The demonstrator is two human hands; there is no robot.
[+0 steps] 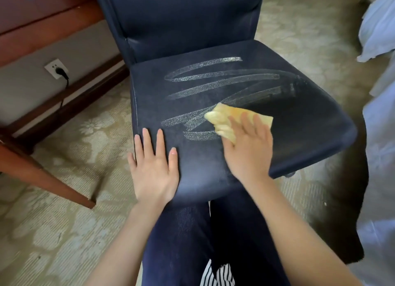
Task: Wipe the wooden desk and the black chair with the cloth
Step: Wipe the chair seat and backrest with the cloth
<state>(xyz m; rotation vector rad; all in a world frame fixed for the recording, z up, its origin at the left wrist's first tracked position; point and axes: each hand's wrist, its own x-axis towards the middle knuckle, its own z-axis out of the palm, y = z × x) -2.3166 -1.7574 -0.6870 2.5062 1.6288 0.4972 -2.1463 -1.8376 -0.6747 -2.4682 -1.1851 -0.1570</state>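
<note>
The black chair (299, 123) stands in front of me, its seat marked with white zigzag streaks (213, 82) across the middle and left. My right hand (248, 149) presses a yellow cloth (224, 119) flat onto the seat, fingers spread over it, at the lower end of the streaks. My left hand (154, 168) lies flat and open on the seat's front left corner, holding nothing. The wooden desk (38, 18) shows at the upper left, with one leg (42, 178) slanting down across the carpet.
Patterned beige carpet (64, 232) surrounds the chair. A wall socket with a black plug (57, 68) sits under the desk. Pale blue bedding (378, 29) hangs along the right edge. My dark trousers (192, 243) are right against the seat's front.
</note>
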